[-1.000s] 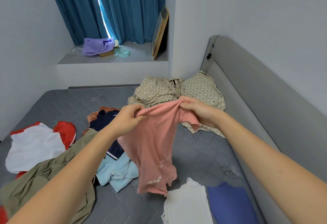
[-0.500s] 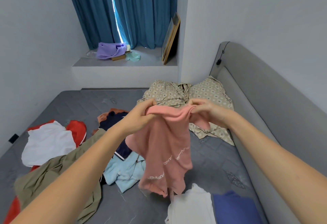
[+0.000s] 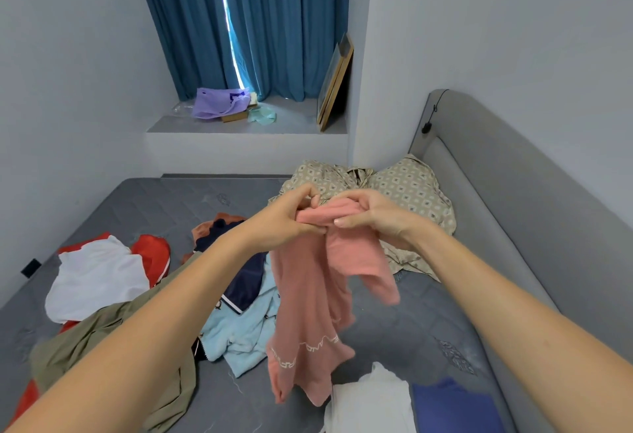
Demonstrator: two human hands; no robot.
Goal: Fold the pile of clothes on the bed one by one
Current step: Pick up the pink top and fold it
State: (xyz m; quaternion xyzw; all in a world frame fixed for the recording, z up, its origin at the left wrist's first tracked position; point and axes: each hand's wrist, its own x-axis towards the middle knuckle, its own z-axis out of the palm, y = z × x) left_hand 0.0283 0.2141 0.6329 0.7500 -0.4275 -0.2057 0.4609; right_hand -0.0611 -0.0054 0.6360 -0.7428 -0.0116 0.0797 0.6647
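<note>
The person holds a pink top point(image 3: 308, 295) up above the bed point(image 3: 404, 330) with both hands close together at its upper edge. The left hand point(image 3: 284, 217) has its fingers curled round the bunched fabric, the thumb side toward the right hand. The right hand point(image 3: 370, 213) pinches the same edge between thumb and fingers, and the two hands almost touch. The top hangs straight down from the hands, with one sleeve falling below the right hand and a white printed band near the hem, well under the left hand. Just beyond both hands lies a beige patterned garment point(image 3: 411, 189), heaped against the grey headboard point(image 3: 513, 193). Below the left wrist lie a dark navy garment point(image 3: 246, 282) and a light blue garment point(image 3: 239, 333), overlapping each other. Under the left forearm lies an olive garment point(image 3: 113, 336). Further out on the left-hand side a white garment point(image 3: 96, 282) rests on a red one point(image 3: 154, 251). Beneath the hanging hem, on the near side of the hands, lie a white folded item point(image 3: 370, 405) and a blue folded item point(image 3: 455, 408), side by side and touching. Far beyond the hands, blue curtains point(image 3: 274, 21) hang over a ledge that carries a purple bag point(image 3: 219, 104) and a leaning picture frame point(image 3: 335, 83).
</note>
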